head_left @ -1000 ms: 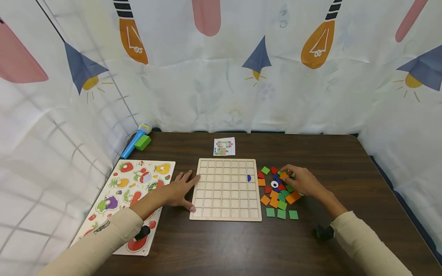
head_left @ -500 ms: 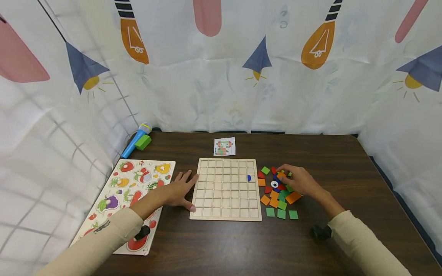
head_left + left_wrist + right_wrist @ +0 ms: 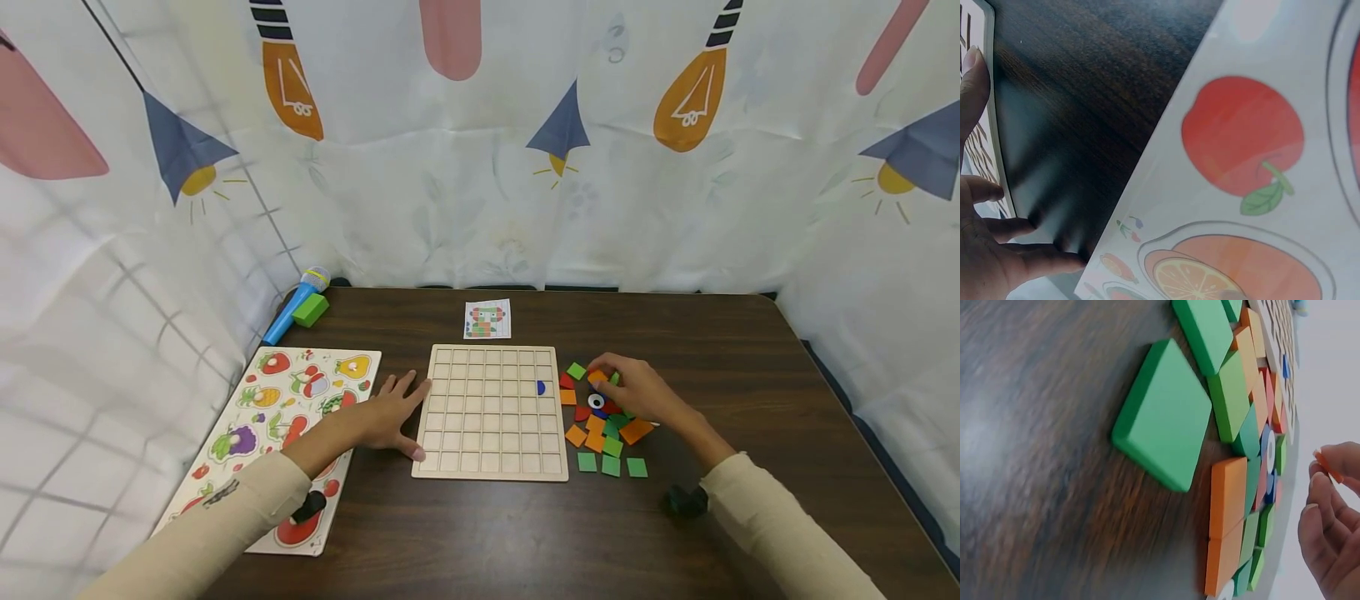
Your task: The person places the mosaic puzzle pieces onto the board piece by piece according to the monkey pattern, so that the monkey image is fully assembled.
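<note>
My right hand (image 3: 639, 390) pinches a small orange tile (image 3: 597, 377) between thumb and fingertips, above the pile at the wooden grid board's right side. In the right wrist view the tile (image 3: 1327, 465) shows edge-on, raised off the table. The grid board (image 3: 487, 479) lies flat, with one blue half-round piece (image 3: 541, 387) in a right-hand cell. My left hand (image 3: 384, 417) is spread, fingers and thumb touching the board's left edge. Below my right hand are loose green, orange, red and blue pieces and a white ring piece (image 3: 596, 401). The hand hides part of the pile.
A fruit-picture board (image 3: 300, 400) lies at the left under my left forearm. Behind it are a blue toy microphone (image 3: 291, 310) and a green block (image 3: 310, 310). A small pattern card (image 3: 487, 319) lies beyond the grid board. A patterned curtain (image 3: 480, 183) hangs behind the table.
My right hand has moved left and slightly away from me with the orange tile, toward the grid board. The left hand has stayed at the board's edge.
</note>
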Demonstrator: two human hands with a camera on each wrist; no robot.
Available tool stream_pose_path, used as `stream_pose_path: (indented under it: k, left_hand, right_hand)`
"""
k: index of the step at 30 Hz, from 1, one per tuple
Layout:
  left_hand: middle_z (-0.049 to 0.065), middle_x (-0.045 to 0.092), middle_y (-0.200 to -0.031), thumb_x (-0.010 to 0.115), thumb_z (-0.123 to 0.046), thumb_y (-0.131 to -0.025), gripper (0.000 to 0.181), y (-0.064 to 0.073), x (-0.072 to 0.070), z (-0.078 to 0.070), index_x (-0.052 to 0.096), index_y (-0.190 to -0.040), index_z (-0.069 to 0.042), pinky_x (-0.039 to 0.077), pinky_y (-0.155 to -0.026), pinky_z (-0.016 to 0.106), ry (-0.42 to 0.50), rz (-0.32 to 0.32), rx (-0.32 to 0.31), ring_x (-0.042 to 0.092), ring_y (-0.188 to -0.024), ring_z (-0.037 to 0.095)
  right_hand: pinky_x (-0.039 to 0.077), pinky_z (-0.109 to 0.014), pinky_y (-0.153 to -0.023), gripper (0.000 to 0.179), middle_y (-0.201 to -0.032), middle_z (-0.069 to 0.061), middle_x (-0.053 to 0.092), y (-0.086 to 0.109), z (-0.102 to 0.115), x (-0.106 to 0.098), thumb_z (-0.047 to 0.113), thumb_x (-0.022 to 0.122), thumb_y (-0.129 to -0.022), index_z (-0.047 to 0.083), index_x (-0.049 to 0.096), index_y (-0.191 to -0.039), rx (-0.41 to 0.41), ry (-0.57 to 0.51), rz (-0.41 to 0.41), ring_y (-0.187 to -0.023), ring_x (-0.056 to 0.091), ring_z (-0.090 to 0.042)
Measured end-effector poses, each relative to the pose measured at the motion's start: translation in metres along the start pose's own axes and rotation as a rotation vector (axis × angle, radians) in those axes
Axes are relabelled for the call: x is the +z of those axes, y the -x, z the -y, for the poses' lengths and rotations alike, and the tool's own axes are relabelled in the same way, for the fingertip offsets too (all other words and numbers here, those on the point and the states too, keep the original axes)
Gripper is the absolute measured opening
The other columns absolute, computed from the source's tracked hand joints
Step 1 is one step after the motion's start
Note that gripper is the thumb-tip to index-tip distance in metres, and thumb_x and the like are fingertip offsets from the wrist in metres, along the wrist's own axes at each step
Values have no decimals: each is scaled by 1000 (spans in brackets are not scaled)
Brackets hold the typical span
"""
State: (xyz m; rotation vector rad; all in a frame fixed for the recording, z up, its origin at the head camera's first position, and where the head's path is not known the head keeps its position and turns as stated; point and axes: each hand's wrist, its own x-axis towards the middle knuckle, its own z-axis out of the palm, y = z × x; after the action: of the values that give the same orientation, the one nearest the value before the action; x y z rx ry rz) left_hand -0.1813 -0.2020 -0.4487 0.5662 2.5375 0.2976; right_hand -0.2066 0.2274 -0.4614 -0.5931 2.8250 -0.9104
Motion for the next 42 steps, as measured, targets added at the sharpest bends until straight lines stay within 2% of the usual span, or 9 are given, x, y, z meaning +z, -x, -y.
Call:
stream_pose_path:
  k: [4,7,16,22,26,31,36,42]
  left_hand:
    - [30,8,-164,81,-54,-79,114,0,0,1,18,-161,-7,31,-109,69,-3,-5,3,9,-147,61]
    - [30,8,-164,81,-54,-78,114,0,1,1,18,-161,-7,31,-109,69,-4,-8,4,9,-146,61]
    - [30,8,-164,81,-53,-78,114,0,1,1,18,-161,-7,32,-109,69,14,-11,2,10,-147,61]
    - [30,9,-164,81,-53,-78,113,0,1,1,19,-161,-8,31,-110,69,15,-15,1,10,-147,61]
    - [29,9,-165,81,-54,-78,113,1,1,0,19,-161,-8,30,-110,70,14,-16,-3,9,-147,61]
    - [29,10,-164,82,-52,-78,113,2,1,-1,20,-161,-8,31,-110,70,20,-17,-2,10,-147,61]
    - [29,9,-165,82,-51,-78,112,2,0,-1,19,-161,-8,31,-109,69,21,-14,-3,10,-147,60]
    - [30,9,-165,82,-51,-79,112,2,0,-1,19,-161,-8,31,-109,70,20,-12,-1,9,-147,60]
  right_hand:
    - [43,-25,-51,29,-88,-2,61,-4,5,3,21,70,-96,7,66,-121,14,-56,17,-57,47,-14]
    - [41,-25,-49,32,-87,-2,59,-6,8,6,23,71,-95,6,66,-121,20,-91,37,-55,46,-14]
    - [50,-29,-56,33,-92,-7,69,-18,19,16,17,68,-97,3,66,-126,-18,-197,81,-61,60,-16]
    - [49,-27,-53,35,-91,-10,64,-27,25,23,8,65,-96,-3,64,-129,-36,-278,127,-58,60,-21]
    - [46,-25,-54,35,-90,-10,64,-32,29,28,8,67,-95,-2,65,-129,-29,-297,144,-59,58,-18]
    - [51,-26,-58,32,-92,-10,67,-41,32,36,10,72,-92,2,68,-123,-30,-317,150,-62,57,-15]
    - [50,-28,-57,29,-89,-6,68,-48,38,44,12,75,-89,4,70,-116,-49,-278,155,-64,56,-16]
    - [47,-28,-61,26,-88,-2,69,-56,48,51,14,78,-87,8,70,-111,20,-224,162,-71,57,-14]
